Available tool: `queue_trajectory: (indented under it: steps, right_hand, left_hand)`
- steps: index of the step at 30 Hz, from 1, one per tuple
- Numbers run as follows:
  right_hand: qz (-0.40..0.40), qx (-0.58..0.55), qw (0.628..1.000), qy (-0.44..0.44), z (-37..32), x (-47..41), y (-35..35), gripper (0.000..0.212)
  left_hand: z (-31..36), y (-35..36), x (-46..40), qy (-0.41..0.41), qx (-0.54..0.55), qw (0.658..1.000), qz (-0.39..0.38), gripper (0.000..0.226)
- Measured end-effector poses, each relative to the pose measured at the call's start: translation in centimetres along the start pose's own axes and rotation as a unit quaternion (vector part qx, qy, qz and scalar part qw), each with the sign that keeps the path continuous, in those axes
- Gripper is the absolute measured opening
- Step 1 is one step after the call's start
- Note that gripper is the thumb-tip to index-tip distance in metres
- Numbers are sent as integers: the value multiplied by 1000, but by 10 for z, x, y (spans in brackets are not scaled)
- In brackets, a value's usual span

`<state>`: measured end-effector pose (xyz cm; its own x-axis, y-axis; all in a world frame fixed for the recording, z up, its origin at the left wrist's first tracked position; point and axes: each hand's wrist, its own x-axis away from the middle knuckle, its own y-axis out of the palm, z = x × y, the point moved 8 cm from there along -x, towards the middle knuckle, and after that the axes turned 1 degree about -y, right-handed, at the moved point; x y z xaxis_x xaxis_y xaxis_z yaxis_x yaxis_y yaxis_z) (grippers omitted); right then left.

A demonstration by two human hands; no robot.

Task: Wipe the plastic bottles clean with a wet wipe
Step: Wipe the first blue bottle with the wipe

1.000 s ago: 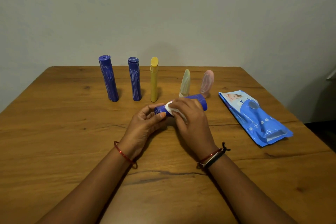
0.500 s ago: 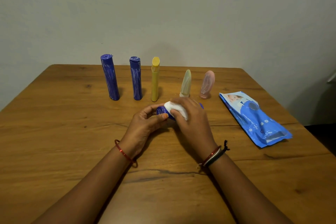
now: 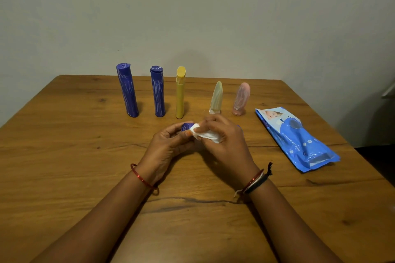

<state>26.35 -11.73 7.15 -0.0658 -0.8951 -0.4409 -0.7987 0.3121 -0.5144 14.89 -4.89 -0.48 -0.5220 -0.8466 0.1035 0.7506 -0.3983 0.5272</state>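
On the wooden table [image 3: 64,156], frame centre, our left hand [image 3: 164,147] pinches the blue bottle [image 3: 187,126] by its end; it lies left-to-right, and our right hand [image 3: 224,143] grips the wet wipe [image 3: 205,134] round it.

Wood table [image 3: 64,177] w/ long dark crack — grey wall [image 3: 192,17] behind.

We saw a wooden table [image 3: 64,156]. Beyond our grip stood two blue bottles [image 3: 128,92], a yellow bottle [image 3: 180,94], two pale tubes [image 3: 216,98]; right of it lay a wipes pack [image 3: 299,141].
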Motion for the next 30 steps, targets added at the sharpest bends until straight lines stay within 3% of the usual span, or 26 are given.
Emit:
queue_trajectory:
  steps: [9,12,17,22,25,30]
  right_hand:
    - [110,83,986,91,29,1,-23,21]
    - [99,108,988,42,16,0,-9,17]
    - [42,118,992,-20,-3,-1,14,20]
    - [96,161,981,55,18,-1,-10,18]
    - [120,176,973,93,30,-1,-21,20]
    - [111,184,974,71,24,-1,-11,16]
  left_hand:
    - [4,-1,0,-9,-35,999,-5,45]
    - [4,1,1,11,-31,999,0,48]
    - [3,5,2,42,-64,997,-17,36]
    - [-1,1,-2,38,-84,996,-16,42]
    - [-2,-3,-3,45,-129,991,-8,34]
    - [-6,-10,-8,40,-129,991,20,38]
